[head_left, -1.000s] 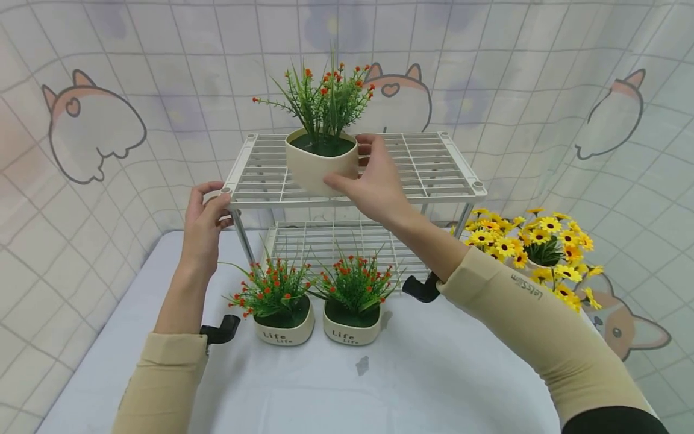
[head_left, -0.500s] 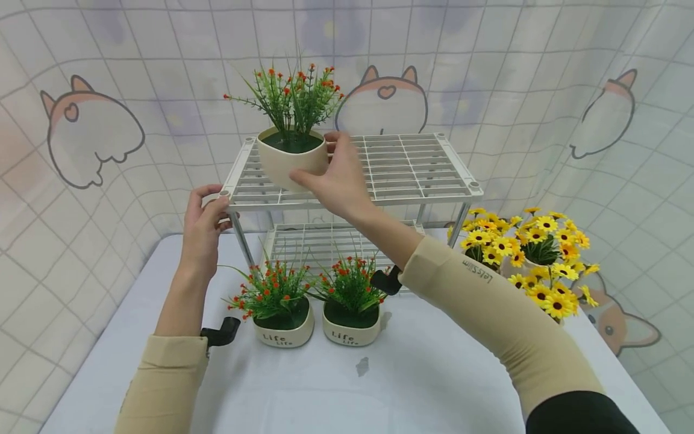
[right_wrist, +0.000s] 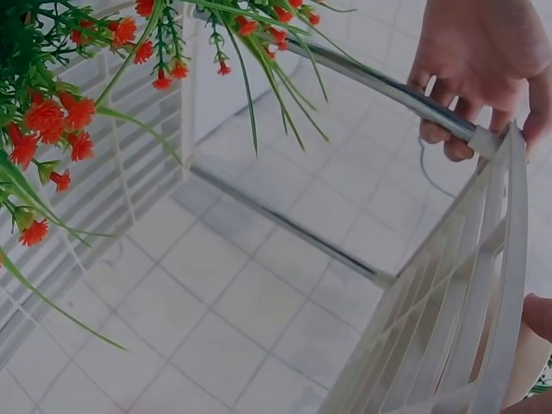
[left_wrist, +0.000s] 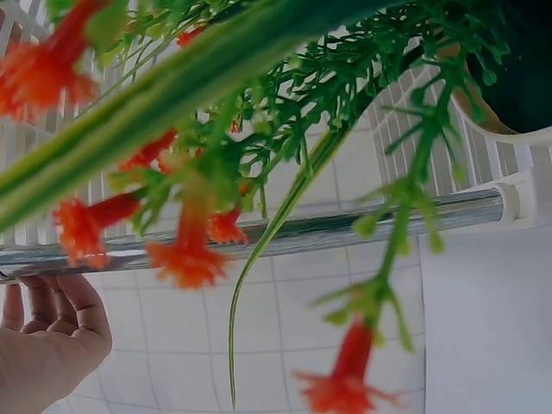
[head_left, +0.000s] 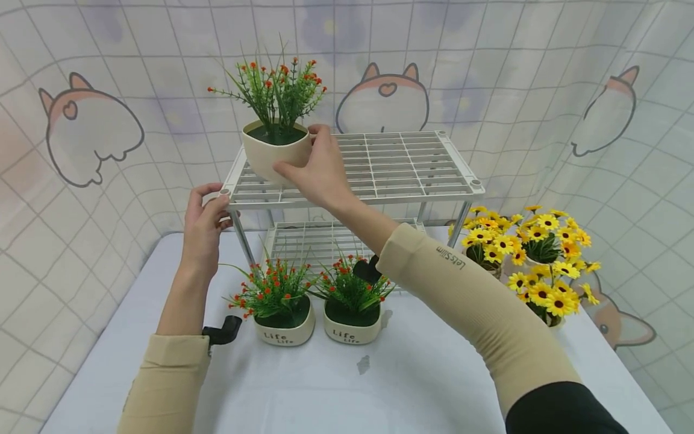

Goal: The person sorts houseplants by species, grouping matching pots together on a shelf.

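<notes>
My right hand grips the right side of a cream pot of artificial red flowers, thumb in front. The pot is over the left part of the white wire rack's upper shelf; whether its base touches the bars I cannot tell. My left hand holds the rack's front left corner, thumb on top. In the right wrist view, the left hand has its fingers behind the metal post. Two more red-flowered pots, left and right, stand before the rack.
Several yellow-flowered plants stand right of the rack on the white-covered table. The rack's lower shelf lies behind the red flowers. A tile-patterned curtain with cartoon dogs hangs behind and at the sides.
The right hand has carried the pot leftward along the upper shelf, from near its middle to its left part. The left hand has stayed on the corner.
</notes>
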Demonstrator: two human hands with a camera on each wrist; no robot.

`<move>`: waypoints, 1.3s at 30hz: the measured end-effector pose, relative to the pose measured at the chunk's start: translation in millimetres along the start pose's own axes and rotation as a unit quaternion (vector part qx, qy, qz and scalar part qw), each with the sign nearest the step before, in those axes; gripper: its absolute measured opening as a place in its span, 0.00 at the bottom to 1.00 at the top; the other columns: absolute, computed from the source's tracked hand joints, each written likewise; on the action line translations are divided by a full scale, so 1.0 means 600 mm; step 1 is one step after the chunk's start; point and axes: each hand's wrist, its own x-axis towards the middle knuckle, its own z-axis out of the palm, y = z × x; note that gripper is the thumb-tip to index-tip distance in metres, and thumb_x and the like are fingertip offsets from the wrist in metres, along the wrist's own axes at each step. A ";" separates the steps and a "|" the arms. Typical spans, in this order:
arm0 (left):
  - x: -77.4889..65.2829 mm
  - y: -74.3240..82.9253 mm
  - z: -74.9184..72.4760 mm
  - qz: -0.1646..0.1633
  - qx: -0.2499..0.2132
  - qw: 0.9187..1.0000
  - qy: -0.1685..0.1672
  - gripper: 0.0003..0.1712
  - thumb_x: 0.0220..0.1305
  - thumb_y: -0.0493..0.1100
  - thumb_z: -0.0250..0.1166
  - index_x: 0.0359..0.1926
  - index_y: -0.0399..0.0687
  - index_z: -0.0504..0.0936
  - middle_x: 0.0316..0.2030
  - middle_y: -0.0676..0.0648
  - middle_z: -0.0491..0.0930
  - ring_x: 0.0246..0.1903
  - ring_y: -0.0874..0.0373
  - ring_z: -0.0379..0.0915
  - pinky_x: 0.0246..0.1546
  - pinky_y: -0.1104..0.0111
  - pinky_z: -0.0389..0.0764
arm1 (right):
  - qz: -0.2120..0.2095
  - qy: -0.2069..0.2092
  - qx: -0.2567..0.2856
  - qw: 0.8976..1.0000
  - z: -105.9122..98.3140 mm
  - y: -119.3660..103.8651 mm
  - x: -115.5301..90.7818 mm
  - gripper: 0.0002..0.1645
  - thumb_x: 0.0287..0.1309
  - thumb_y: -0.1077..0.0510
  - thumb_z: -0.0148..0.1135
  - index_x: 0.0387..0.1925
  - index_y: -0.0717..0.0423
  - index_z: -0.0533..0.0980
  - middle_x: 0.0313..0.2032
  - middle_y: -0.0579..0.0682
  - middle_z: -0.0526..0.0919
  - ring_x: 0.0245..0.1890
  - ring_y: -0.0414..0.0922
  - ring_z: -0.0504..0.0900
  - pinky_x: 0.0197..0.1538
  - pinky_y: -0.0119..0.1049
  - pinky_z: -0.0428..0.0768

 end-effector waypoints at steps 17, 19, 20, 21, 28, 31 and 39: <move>0.000 -0.001 0.002 -0.020 -0.016 1.000 0.002 0.14 0.77 0.43 0.53 0.60 0.52 0.68 0.43 0.49 0.80 0.40 0.58 0.74 0.44 0.67 0.69 | -0.042 -0.029 0.034 0.998 -0.050 0.009 -0.040 0.40 0.62 0.56 0.73 0.68 0.62 0.64 0.62 0.56 0.73 0.61 0.48 0.72 0.57 0.34 0.75; 0.001 -0.001 0.002 -0.020 -0.019 1.000 0.002 0.14 0.77 0.43 0.53 0.60 0.52 0.68 0.42 0.50 0.80 0.40 0.58 0.74 0.43 0.67 0.69 | -0.064 -0.032 0.044 0.996 -0.064 0.013 -0.060 0.37 0.62 0.58 0.73 0.67 0.63 0.65 0.61 0.55 0.73 0.61 0.47 0.72 0.56 0.32 0.76; 0.001 0.000 0.002 -0.020 -0.021 1.000 0.002 0.14 0.77 0.43 0.53 0.59 0.52 0.68 0.42 0.50 0.81 0.40 0.58 0.74 0.43 0.67 0.69 | -0.073 -0.034 0.050 0.995 -0.072 0.015 -0.071 0.36 0.62 0.59 0.73 0.66 0.63 0.66 0.60 0.55 0.73 0.60 0.47 0.72 0.56 0.32 0.76; 0.002 0.000 0.001 -0.019 -0.022 1.000 0.004 0.14 0.77 0.43 0.53 0.59 0.52 0.68 0.41 0.51 0.81 0.40 0.59 0.75 0.43 0.68 0.69 | -0.083 -0.037 0.053 0.994 -0.079 0.019 -0.082 0.36 0.62 0.60 0.72 0.66 0.63 0.66 0.60 0.55 0.74 0.60 0.47 0.72 0.56 0.32 0.77; 0.003 0.002 0.000 -0.021 -0.022 0.999 0.010 0.14 0.77 0.44 0.55 0.59 0.52 0.69 0.42 0.50 0.81 0.40 0.59 0.75 0.43 0.68 0.70 | -0.110 -0.059 0.063 0.990 -0.130 0.050 -0.151 0.30 0.63 0.62 0.70 0.63 0.63 0.69 0.58 0.55 0.75 0.60 0.48 0.73 0.57 0.39 0.77; 0.004 0.002 0.001 -0.024 -0.014 1.000 0.012 0.15 0.77 0.45 0.58 0.60 0.52 0.69 0.44 0.49 0.80 0.41 0.59 0.74 0.43 0.68 0.70 | -0.097 -0.064 0.068 0.991 -0.150 0.063 -0.179 0.27 0.64 0.63 0.69 0.61 0.62 0.69 0.58 0.56 0.75 0.59 0.48 0.73 0.56 0.40 0.78; 0.009 0.002 0.007 -0.029 -0.005 0.999 0.024 0.17 0.76 0.48 0.61 0.59 0.52 0.69 0.44 0.46 0.81 0.40 0.59 0.74 0.43 0.68 0.70 | -0.055 -0.034 0.070 0.995 -0.198 0.108 -0.244 0.24 0.63 0.67 0.68 0.58 0.67 0.70 0.55 0.55 0.76 0.57 0.48 0.74 0.51 0.34 0.78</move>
